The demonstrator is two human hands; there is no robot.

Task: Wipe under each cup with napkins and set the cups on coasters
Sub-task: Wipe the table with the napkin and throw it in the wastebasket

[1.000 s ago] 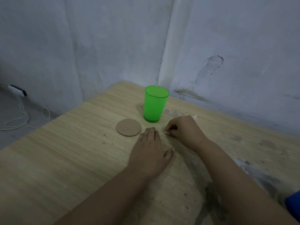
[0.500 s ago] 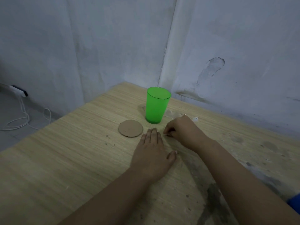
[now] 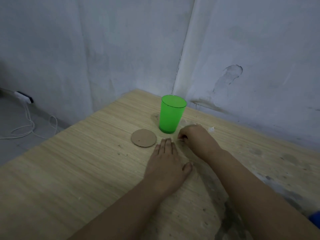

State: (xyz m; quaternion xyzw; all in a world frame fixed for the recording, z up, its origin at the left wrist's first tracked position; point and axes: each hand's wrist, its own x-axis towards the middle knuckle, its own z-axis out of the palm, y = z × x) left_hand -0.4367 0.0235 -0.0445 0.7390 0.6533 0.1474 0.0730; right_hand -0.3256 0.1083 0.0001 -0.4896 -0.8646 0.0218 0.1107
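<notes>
The left hand (image 3: 166,163) lies flat on the wooden bench (image 3: 69,170), nearest to the person, with its fingers (image 3: 167,144) straight and pressed close together and the thumb out to the side. It holds nothing. Just past it, the right hand (image 3: 197,137) is curled, and its fingertips seem to pinch something small and pale against the bench; it may be a bit of napkin, but it is too small to tell for sure. The round brown coaster (image 3: 143,140) lies flat just beyond the left fingertips. The green cup (image 3: 170,115) stands upright on the bare bench behind the coaster and close to the right hand, not on the coaster yet. The cup looks empty, though its bottom is hard to see. The curled hand is very near the cup, so a quick move could bump it and tip it over. A tiny scrap may also tear or wipe very little. A white scrap (image 3: 211,129) lies farther back, near the wall (image 3: 242,49).
</notes>
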